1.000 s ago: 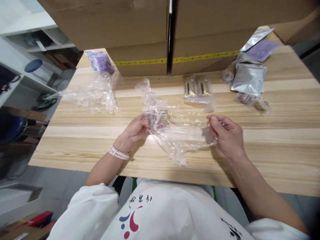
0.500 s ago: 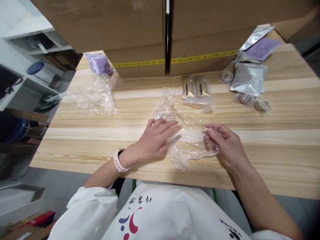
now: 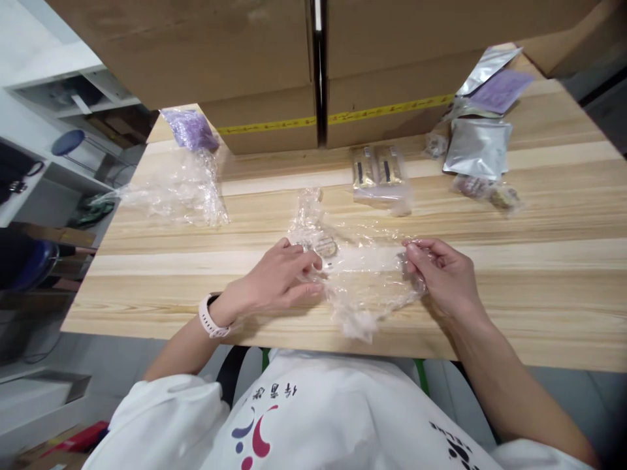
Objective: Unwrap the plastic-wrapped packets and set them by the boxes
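Observation:
A crinkled clear plastic bag (image 3: 362, 267) is stretched across the table between my hands. Something small with dark print (image 3: 326, 246) shows through the bag's left part; its kind is not clear. My left hand (image 3: 279, 277) rests on that left end, fingers bent and spread apart, not pinching. At the opposite end, my right hand (image 3: 443, 271) grips the bag's edge between thumb and fingers. Beyond the bag lies a clear pouch with two gold packets (image 3: 377, 171).
Tall cardboard boxes (image 3: 255, 59) line the back of the wooden table (image 3: 147, 287). At left lie a purple wrapped packet (image 3: 189, 128) and loose clear plastic film (image 3: 176, 189). Silver pouches (image 3: 477, 149), a purple packet (image 3: 502, 91) and small wrapped items (image 3: 484, 191) sit at right.
My left hand released its pinch on the bag's left end, swept right over it, then drew back left with fingers spread. My right hand kept its hold on the edge.

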The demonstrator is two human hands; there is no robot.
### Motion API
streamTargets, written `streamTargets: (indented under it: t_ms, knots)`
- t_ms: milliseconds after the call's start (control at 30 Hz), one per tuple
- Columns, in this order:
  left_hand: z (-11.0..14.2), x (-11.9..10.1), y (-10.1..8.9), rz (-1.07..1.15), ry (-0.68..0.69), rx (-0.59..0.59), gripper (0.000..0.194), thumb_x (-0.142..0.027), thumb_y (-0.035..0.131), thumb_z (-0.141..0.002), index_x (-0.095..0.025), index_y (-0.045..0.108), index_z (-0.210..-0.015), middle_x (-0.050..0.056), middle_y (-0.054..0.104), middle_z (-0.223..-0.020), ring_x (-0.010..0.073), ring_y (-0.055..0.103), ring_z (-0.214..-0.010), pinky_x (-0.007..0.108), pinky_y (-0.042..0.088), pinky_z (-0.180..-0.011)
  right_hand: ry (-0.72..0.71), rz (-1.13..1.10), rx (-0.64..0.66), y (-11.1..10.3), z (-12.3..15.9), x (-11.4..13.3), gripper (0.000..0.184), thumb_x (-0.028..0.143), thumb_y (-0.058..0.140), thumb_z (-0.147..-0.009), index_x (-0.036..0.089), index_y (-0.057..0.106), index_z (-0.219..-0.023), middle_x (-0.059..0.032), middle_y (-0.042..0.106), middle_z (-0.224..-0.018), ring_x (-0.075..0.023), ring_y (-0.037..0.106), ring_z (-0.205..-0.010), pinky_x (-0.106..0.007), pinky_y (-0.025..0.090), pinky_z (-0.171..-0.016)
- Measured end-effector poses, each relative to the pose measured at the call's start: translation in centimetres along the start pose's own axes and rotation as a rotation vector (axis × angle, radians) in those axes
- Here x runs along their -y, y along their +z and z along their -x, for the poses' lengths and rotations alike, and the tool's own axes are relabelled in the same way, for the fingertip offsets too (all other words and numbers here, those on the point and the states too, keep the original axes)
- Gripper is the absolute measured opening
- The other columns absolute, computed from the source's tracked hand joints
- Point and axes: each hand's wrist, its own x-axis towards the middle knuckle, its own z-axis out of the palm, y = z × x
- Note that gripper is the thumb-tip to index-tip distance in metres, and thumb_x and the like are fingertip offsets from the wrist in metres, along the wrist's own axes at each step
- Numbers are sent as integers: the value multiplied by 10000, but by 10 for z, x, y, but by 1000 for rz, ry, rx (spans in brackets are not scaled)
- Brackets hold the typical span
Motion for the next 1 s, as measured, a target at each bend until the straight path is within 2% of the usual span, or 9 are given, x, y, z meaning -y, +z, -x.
streamTargets:
  t_ms: [67, 133, 200, 300, 500, 733, 800, 900, 1000]
  knots:
    - [-2, -1, 1, 75, -101, -14, 387, -486, 455, -1046, -217, 732, -1032, 45, 729, -799, 208, 597, -741, 351, 343, -810, 0, 24, -12, 0, 0, -1, 339, 464, 856, -724, 197, 773, -916, 27, 586, -545, -86, 446, -454, -209, 309, -407]
    - [-5, 1, 4, 152, -156, -28, 482, -497, 402, -1066, -222, 753, -883, 39, 719, -748, 194, 596, -706, 345, 356, -812, -12, 65, -4, 0, 0, -2, 327, 466, 842, -732, 200, 780, -911, 22, 598, -552, -96, 456, -448, -222, 316, -406]
    - [-8, 4, 6, 240, -131, 17, 473, -534, 507, -1030, -229, 743, -756, 25, 714, -719, 181, 603, -696, 341, 367, -835, -45, 130, 5, -2, -1, -2, 309, 469, 817, -756, 206, 792, -917, 18, 610, -562, -106, 472, -453, -236, 339, -418]
    - [-5, 10, 10, 349, -67, 41, 310, -545, 746, -890, -250, 774, -799, 15, 736, -774, 183, 629, -749, 341, 387, -861, -101, 231, -38, -8, -4, -3, 296, 465, 784, -786, 211, 806, -936, 10, 634, -587, -109, 478, -467, -247, 351, -436]
    - [18, 25, 25, 555, -158, -390, 179, -456, 831, -832, -279, 835, -804, 48, 688, -778, 180, 589, -754, 321, 469, -722, -116, 309, -47, -19, -4, -5, 305, 483, 749, -809, 204, 801, -922, 30, 562, -495, -123, 469, -438, -264, 354, -446]
    - [39, 33, 22, 693, -260, -630, 102, -403, 900, -745, -317, 853, -774, 31, 647, -769, 150, 585, -706, 292, 496, -646, -66, 421, -84, -32, -7, 2, 373, 524, 750, -783, 184, 805, -926, 10, 592, -534, -134, 478, -465, -277, 344, -469]
    - [51, 40, 19, 671, -277, -586, 108, -405, 886, -762, -302, 852, -765, 44, 649, -809, 170, 613, -758, 319, 528, -697, -17, 445, -75, -41, -8, 1, 375, 535, 760, -779, 193, 803, -926, -4, 628, -583, -137, 491, -475, -286, 360, -485]
    - [75, 52, 13, 514, -296, -423, 118, -408, 840, -812, -292, 852, -800, 79, 683, -883, 237, 641, -904, 388, 552, -803, -31, 579, -43, -62, -6, -1, 345, 545, 734, -824, 214, 797, -898, -44, 687, -670, -179, 553, -537, -331, 399, -540]
    - [94, 53, 3, 286, -380, -456, 115, -386, 808, -831, -273, 819, -815, 71, 704, -902, 244, 642, -908, 393, 542, -810, -221, 893, -15, -84, 0, 6, 377, 596, 677, -874, 251, 787, -979, -83, 726, -775, -273, 629, -666, -402, 423, -613]
